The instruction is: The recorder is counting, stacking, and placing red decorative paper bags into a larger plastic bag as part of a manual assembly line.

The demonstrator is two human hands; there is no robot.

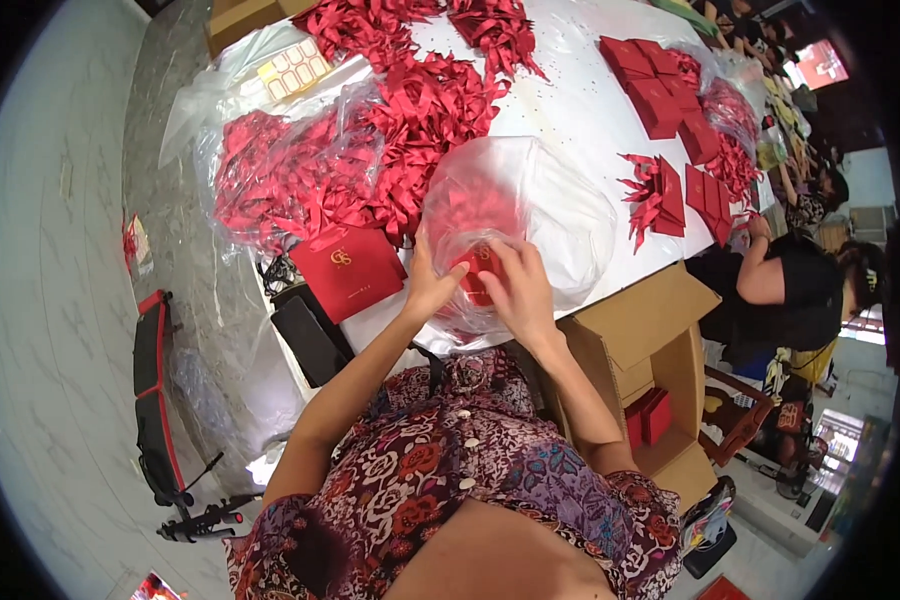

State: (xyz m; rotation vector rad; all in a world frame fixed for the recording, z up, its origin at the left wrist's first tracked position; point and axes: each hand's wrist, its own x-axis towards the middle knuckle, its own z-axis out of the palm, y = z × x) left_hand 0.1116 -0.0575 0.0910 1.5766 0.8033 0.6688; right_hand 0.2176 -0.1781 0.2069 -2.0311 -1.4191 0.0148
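Observation:
In front of my chest, a large clear plastic bag [560, 215] lies on the white-covered table with red pieces inside. A small red item with gold printing, its kind unclear [478, 272], shows at the bag's near end, between my hands. My left hand [432, 282] is closed on the bag's left side, its thumb beside the red item. On the other side my right hand [518, 292] has its fingers bent against the plastic; part of their grip is hidden. A flat red paper gift bag [348, 272] lies just left of my left hand.
Heaps of red ribbons [435, 105] cover the far left of the white table [560, 100]. Red boxes [660, 90] are stacked at the far right. An open cardboard box [635, 315] with red boxes inside stands at my right. Another person [785, 285] sits beyond it.

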